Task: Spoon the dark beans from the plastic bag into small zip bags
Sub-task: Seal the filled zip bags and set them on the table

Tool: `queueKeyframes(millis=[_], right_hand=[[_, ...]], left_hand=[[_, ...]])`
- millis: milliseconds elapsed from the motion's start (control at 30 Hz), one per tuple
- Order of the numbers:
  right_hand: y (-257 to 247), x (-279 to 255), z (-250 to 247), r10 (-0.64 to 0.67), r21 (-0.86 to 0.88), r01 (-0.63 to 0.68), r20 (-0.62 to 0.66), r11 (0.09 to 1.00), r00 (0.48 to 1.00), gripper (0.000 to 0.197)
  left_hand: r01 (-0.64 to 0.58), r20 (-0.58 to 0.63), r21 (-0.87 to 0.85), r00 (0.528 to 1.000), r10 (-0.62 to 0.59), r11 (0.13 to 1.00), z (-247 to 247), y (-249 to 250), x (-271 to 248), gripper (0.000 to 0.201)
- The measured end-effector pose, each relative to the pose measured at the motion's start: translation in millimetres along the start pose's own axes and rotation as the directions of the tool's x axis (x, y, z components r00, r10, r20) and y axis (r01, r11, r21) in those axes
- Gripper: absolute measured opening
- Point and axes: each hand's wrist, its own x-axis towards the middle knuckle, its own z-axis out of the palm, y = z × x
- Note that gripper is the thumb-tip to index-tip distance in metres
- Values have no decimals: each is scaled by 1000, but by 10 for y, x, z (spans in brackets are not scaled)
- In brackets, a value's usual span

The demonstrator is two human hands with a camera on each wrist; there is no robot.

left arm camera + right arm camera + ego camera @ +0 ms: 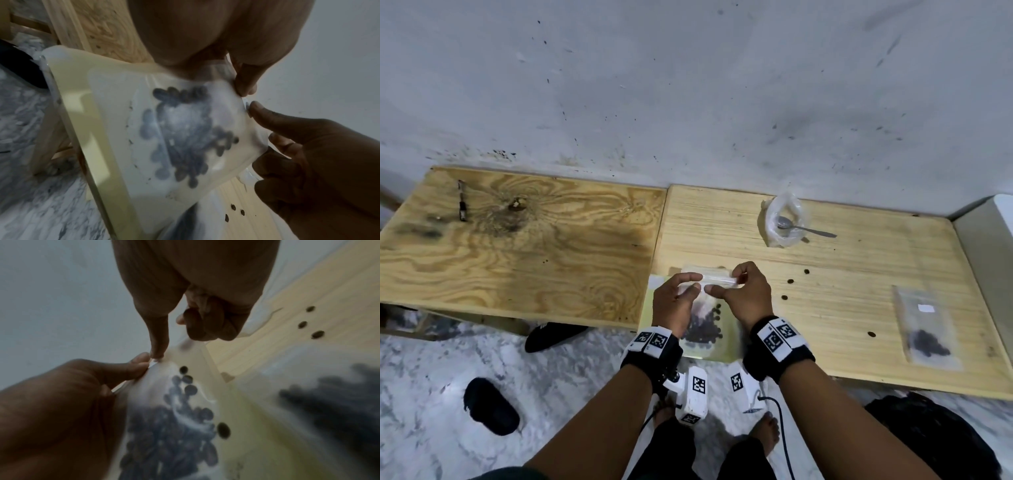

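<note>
While both hands meet at the table's (859, 308) near edge, at 6 o'clock, they hold up a small zip bag (705, 308) with dark beans (703, 330) heaped in its bottom. The left hand (673, 303) pinches the bag's top strip between thumb and fingers; the right hand (746, 296) pinches the same strip just beside it. At 12 o'clock lies a clear plastic bag (784, 219) with a spoon (804, 228) resting in its mouth. At 3 o'clock lies a filled bag (926, 329). Loose beans (791, 281) dot the wood between them.
</note>
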Motion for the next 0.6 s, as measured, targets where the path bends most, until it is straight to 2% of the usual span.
queueKeyframes(millis=[67,233,400,600], right_hand=[[58,-11,-10,23,77,-22,-13,997,1000,47],[116,-67,-12,2,104,4,-62,995,998,46],[164,-81,-49,-32,118,31,1,992,999,44],[160,-68,-115,-36,133,39,-21,990,999,42]], left_hand=[[5,4,6,1000,-5,1000,23,6,-13,18],[-5,18,16,1000,5,1000,67,12,-63,20],[-10,50,54,999,7,999,52,-20,-68,22],[-25,108,17,994,23,1000,91,37,-80,26]])
